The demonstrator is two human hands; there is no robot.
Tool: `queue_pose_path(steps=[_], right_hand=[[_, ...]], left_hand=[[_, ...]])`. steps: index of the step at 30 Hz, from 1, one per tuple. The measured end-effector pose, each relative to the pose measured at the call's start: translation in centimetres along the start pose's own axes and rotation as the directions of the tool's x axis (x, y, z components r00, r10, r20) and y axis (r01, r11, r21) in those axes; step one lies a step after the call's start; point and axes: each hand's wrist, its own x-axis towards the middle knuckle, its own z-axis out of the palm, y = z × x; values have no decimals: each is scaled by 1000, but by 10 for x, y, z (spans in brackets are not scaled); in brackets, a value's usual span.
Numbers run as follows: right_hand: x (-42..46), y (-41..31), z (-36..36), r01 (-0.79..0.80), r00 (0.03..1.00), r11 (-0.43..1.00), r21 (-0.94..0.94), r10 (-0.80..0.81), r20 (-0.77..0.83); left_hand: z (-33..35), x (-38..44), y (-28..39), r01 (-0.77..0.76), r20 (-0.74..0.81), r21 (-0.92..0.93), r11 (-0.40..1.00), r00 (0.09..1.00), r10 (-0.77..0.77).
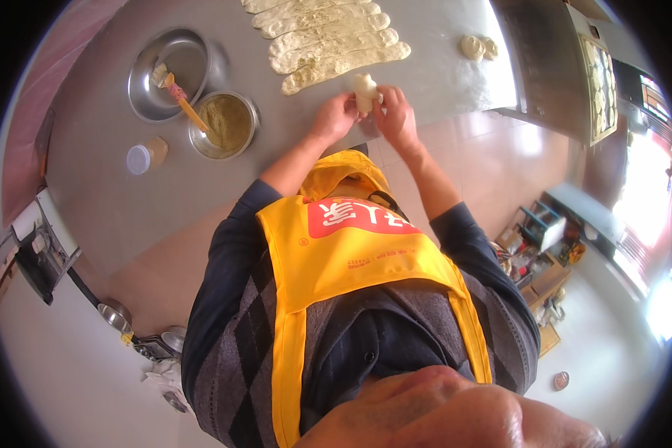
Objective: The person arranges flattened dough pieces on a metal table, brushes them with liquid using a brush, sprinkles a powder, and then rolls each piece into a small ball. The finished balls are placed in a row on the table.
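A small roll of pale dough (365, 92) is held between both hands near the front edge of the metal worktable (425, 95). My left hand (337, 116) grips its left side, fingertips partly hidden by the dough. On the opposite side, the fingers of my right hand (395, 116) pinch the roll. Just beyond, several long flattened dough strips (341, 61) lie in a row, their surfaces smeared with something yellowish. Two coiled dough pieces (472, 48) sit farther right on the table.
To the left stand a wide steel basin (140, 95) and a smaller steel bowl (246, 134) of yellowish paste. A wooden-handled brush (182, 101) lies across them. Nearby is a white-lidded jar (139, 159). A metal appliance (560, 73) bearing a tray of dough rounds (600, 95) stands at right.
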Motion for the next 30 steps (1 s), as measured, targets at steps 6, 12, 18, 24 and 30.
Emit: queue_pose_path(steps=[6,12,18,24,30], right_hand=[[-29,-21,-10,171,982,948,-270,-185,-28],[-31,4,21,361,921,868,-341,-275,275],[-28,14,47,244,962,896,-371,-175,211],[12,42,23,199,974,964,-174,-175,145],[102,123,-75,-320,890,904,282,389,-238]], left_hand=[[4,2,8,-239,28,562,792,962,271],[5,13,-12,-233,35,521,821,967,253],[-23,-1,-9,-234,-4,550,802,959,283],[-54,-20,0,-109,-4,480,871,992,126],[-86,-40,10,106,-266,454,885,964,21]])
